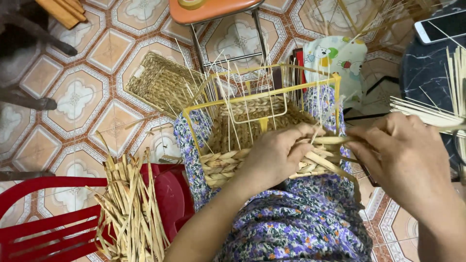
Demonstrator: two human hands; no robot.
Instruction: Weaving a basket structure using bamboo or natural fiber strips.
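Observation:
A half-woven straw basket (252, 126) on a yellow wire frame (335, 92) rests on my lap, over a purple floral cloth (301, 218). Thin upright stakes stick out of its top. My left hand (274, 155) presses on the woven near rim of the basket. My right hand (405, 162) pinches a flat straw strand (335, 140) that runs to the rim beside my left fingers.
A bundle of dried straw (128, 208) lies on a red plastic stool (43, 218) at lower left. A finished woven basket (162, 82) sits on the tiled floor beyond. An orange stool (213, 9) stands farther off. Pale splints (427, 114) and a white phone (441, 26) lie at right.

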